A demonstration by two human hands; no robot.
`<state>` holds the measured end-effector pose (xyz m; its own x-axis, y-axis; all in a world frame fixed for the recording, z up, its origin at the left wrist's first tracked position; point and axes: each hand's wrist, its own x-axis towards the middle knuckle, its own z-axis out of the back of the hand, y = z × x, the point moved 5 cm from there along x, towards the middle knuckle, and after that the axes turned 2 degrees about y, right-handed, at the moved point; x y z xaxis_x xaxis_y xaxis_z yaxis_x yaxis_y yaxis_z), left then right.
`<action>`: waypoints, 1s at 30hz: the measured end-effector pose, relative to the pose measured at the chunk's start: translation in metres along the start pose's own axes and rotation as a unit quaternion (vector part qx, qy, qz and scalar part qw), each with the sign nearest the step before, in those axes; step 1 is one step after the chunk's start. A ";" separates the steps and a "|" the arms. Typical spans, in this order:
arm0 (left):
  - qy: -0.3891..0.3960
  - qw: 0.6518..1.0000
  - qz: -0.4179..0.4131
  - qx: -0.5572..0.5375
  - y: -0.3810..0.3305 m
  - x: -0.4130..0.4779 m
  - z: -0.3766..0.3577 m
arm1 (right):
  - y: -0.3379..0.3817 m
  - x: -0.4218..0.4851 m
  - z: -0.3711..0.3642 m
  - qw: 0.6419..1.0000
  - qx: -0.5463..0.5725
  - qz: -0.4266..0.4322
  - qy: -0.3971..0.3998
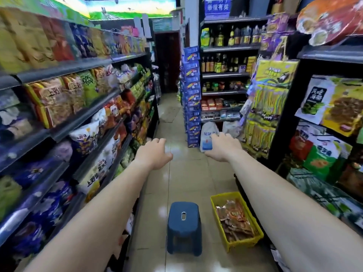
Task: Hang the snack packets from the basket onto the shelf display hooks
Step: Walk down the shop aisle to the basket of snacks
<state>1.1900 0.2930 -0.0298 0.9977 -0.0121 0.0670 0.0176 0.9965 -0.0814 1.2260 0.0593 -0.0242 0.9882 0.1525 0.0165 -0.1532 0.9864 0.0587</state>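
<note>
Head view:
- Basket [246, 244]: yellow plastic, rectangular, with slotted walls. It sits on the floor by the foot of the right-hand shelving, under my right forearm. Its long axis runs along the aisle, with the far end angled slightly left.
- Snack packets [235, 220]: glossy orange-brown film, flat, lying overlapped in a loose heap that covers the basket bottom. All are in the basket and none is in my hands. I cannot tell which way each one points.
- Left hand [155, 154]: stretched out over the aisle with its back up, fingers bent loosely downward, gripping nothing.
- Right hand [224, 148]: stretched out level with the left and well apart from it, back up, fingers relaxed, holding nothing.
- Stool [184, 226]: dark blue moulded plastic with rounded corners and an oval slot in the seat. It stands upright just left of the basket.
- Floor [186, 179]: shiny beige tiles.
- Left shelves [82, 112]: dark metal tiers packed with puffy snack bags.
- Hanging yellow packets [263, 107]: long flat strips in rows on the end of the right-hand rack, above and beyond the basket.
- Blue cartons [191, 95]: a tall stack at the far right of the aisle.
- White sack [208, 138]: soft and slumped on the floor beside the cartons.
</note>
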 end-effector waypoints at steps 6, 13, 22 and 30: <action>0.009 1.000 0.009 0.015 0.004 0.138 -0.023 | -0.030 0.136 -0.020 1.000 0.021 0.003 0.016; 0.013 0.999 0.029 -0.007 0.001 0.284 -0.030 | -0.064 0.289 -0.010 0.999 0.030 0.011 0.029; 0.025 0.999 0.030 -0.004 0.031 0.426 -0.041 | -0.053 0.437 -0.022 0.999 0.022 0.018 0.027; 0.038 0.999 -0.020 0.007 0.084 0.557 -0.055 | -0.027 0.557 -0.034 0.999 0.022 -0.028 0.039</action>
<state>1.7507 0.3654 -0.0536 0.9983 -0.0581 -0.0057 0.0576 0.9961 -0.0671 1.7809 0.1199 -0.0500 0.9926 0.1022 -0.0658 -0.0953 0.9903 0.1010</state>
